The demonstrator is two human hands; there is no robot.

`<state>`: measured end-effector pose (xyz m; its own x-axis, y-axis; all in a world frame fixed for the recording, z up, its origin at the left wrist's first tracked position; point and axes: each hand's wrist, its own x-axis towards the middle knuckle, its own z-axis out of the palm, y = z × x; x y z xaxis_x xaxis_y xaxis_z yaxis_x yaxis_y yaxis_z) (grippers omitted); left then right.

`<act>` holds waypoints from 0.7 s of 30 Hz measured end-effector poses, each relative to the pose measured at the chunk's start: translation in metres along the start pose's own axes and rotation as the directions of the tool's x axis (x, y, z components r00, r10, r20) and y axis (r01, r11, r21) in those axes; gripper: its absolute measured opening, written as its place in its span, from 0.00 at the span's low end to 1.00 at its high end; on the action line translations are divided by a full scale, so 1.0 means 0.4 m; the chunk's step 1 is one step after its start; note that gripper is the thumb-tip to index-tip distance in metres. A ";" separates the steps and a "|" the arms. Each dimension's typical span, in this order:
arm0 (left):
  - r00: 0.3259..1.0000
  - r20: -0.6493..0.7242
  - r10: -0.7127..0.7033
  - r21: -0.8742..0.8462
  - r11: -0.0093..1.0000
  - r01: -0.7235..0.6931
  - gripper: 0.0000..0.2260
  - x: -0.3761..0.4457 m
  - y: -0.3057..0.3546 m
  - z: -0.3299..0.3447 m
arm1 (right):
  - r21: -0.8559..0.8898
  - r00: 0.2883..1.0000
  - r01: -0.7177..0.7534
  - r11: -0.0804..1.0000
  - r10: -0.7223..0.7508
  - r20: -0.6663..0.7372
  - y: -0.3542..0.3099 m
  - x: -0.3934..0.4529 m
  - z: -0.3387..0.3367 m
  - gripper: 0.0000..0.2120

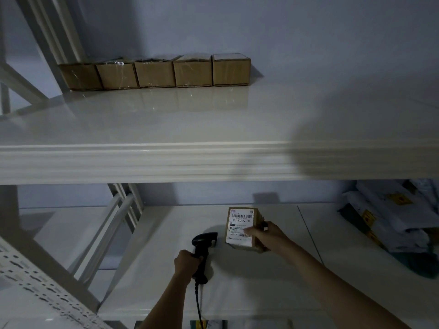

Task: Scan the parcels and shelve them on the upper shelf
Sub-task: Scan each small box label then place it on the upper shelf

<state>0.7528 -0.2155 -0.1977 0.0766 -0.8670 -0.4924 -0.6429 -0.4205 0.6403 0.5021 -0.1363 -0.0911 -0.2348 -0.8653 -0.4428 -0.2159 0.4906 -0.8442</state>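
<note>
Gripped in the left hand (186,262), a black scanner (203,250) points at the labelled parcel (242,227), which the right hand (267,236) clasps with curled fingers above the lower shelf (166,269). Five boxes (154,72) already line the back of the upper shelf (142,129). This parcel seems mid-scan and unshelved, with more packages (389,219) piled at right.

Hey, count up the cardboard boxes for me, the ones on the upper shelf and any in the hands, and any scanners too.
Boxes on upper shelf: 5
Box held in right hand: 1
Scanner in left hand: 1
Total: 7
</note>
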 end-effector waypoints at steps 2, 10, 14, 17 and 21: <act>1.000 0.026 -0.016 0.069 0.998 0.014 0.12 0.012 -0.008 -0.004 | -0.005 1.000 -0.004 1.000 0.004 0.026 -0.002 0.003 -0.001 0.28; 0.967 -0.177 0.184 0.191 0.970 -0.149 0.07 -0.090 0.130 -0.081 | 0.080 0.994 0.083 0.993 -0.088 0.058 -0.014 -0.038 -0.030 0.22; 0.915 -0.019 0.404 -0.194 0.896 -0.400 0.10 -0.199 0.252 -0.115 | 0.094 0.980 0.187 0.978 -0.192 0.058 -0.016 -0.052 -0.070 0.30; 0.801 0.211 0.560 -0.345 0.809 -0.475 0.17 -0.293 0.295 -0.137 | 0.039 0.961 0.260 0.965 -0.262 0.084 -0.038 -0.067 -0.101 0.37; 0.700 0.270 0.661 -0.415 0.736 -0.535 0.19 -0.369 0.321 -0.130 | -0.014 0.930 0.349 0.937 -0.345 0.128 -0.075 -0.107 -0.131 0.30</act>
<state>0.6986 -0.1556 -0.0122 -0.5774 -0.8124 -0.0808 -0.1975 0.0430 0.9794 0.4690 -0.1087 -0.0308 -0.0229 -0.9870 -0.1592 -0.2974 0.1587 -0.9415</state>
